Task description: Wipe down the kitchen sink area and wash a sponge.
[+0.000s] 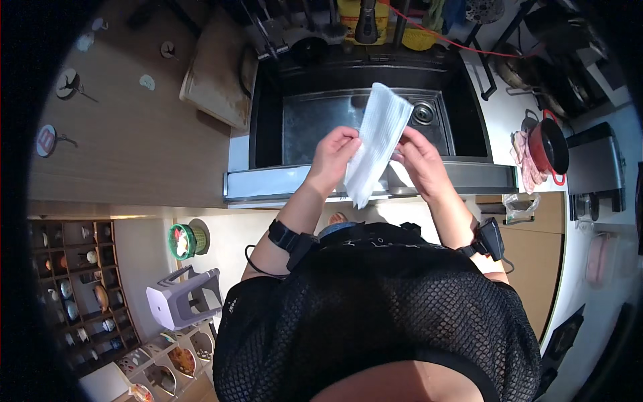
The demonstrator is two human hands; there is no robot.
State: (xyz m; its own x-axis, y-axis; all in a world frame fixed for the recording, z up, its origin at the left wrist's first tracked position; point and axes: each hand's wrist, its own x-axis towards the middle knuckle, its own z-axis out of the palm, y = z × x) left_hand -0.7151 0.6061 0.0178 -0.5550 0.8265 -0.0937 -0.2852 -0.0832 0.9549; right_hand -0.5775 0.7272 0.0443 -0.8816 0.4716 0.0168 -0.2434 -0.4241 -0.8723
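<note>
A white ribbed cloth (380, 135), folded into a long strip, hangs tilted between my two hands over the front edge of the sink. My left hand (332, 153) pinches its left edge between thumb and fingers. On the opposite edge, my right hand (423, 160) grips it, with some fingertips hidden behind the cloth. Beneath and beyond lies the dark sink (321, 123), whose round drain (423, 113) shows just right of the cloth's upper end.
Left of the sink, a wooden cutting board (216, 75) leans against the cabinet panel. At the right, a red pot (548, 145) stands beside a pink patterned cloth (527, 161). A black faucet (366, 25) rises at the back. A grey step stool (183, 296) and green basket (182, 241) are on the floor.
</note>
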